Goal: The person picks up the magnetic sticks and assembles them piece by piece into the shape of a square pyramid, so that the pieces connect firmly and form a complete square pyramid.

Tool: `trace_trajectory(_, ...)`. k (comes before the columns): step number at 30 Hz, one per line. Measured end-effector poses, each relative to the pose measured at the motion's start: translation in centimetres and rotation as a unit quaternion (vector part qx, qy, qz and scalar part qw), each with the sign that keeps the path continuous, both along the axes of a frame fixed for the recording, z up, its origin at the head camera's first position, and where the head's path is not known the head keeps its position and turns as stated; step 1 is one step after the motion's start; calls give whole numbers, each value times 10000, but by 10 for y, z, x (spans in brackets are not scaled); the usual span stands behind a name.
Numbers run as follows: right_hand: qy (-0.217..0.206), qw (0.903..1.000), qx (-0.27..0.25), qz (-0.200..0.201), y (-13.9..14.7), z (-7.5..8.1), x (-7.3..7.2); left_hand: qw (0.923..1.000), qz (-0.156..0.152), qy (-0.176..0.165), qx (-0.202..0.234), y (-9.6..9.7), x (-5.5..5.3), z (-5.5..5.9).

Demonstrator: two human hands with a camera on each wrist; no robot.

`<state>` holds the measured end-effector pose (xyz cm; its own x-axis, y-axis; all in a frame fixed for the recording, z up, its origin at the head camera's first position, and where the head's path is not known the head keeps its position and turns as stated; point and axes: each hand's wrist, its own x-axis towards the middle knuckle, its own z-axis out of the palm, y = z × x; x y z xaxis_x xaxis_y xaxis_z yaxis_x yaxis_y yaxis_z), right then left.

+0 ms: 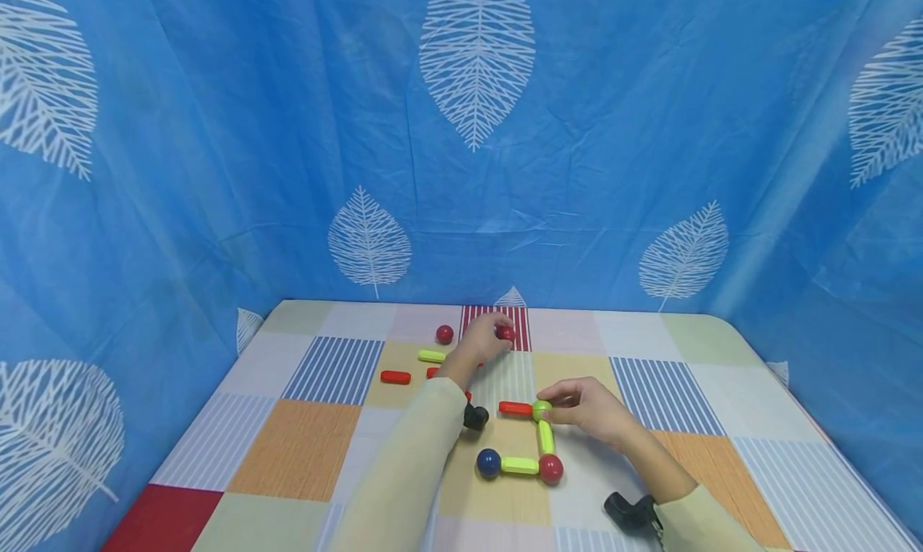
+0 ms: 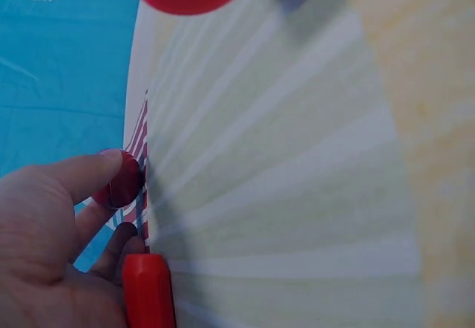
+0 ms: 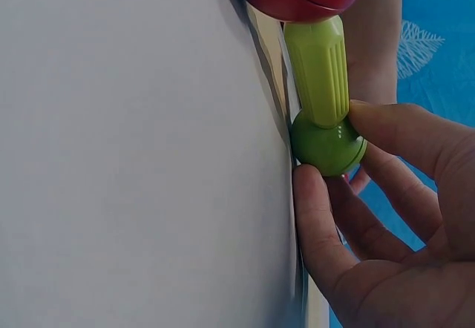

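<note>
My left hand (image 1: 486, 337) reaches to the far part of the table and pinches a red ball (image 2: 125, 179) between thumb and fingers. With thumb and fingertips, my right hand (image 1: 593, 412) grips a green ball (image 3: 326, 146). That ball joins a red stick (image 1: 515, 408) on its left and a yellow-green stick (image 3: 319, 72) running toward me. The chain continues to a larger red ball (image 1: 551, 469), a second yellow-green stick (image 1: 519, 465) and a dark blue ball (image 1: 489, 463), forming an open-sided shape on the cloth.
Another red ball (image 1: 445, 334) lies left of my left hand. Near it are a yellow-green stick (image 1: 432, 356) and a red stick (image 1: 395, 377); more red sticks are partly hidden by the left forearm. A blue curtain (image 1: 548, 215) hangs behind the patchwork-covered table (image 1: 303, 448).
</note>
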<state>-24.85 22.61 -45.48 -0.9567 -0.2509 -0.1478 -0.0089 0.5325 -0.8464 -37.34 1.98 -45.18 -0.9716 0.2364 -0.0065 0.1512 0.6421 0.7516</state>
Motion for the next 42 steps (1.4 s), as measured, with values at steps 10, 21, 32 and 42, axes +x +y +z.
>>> trace_trajectory(10,16,10000,58,-9,0,0,0,9996,-32,276,-49,-3,-3,-5)
trace_trajectory(21,74,10000,24,58,2,-2,-2,9996,-67,144,239,-3,3,-2)
trace_trajectory(32,51,10000,51,51,2,-2,-2,9972,-471,292,512,-11,29,6)
trace_trajectory(42,54,9999,5,87,2,-1,-1,9953,-709,133,642,-22,62,16)
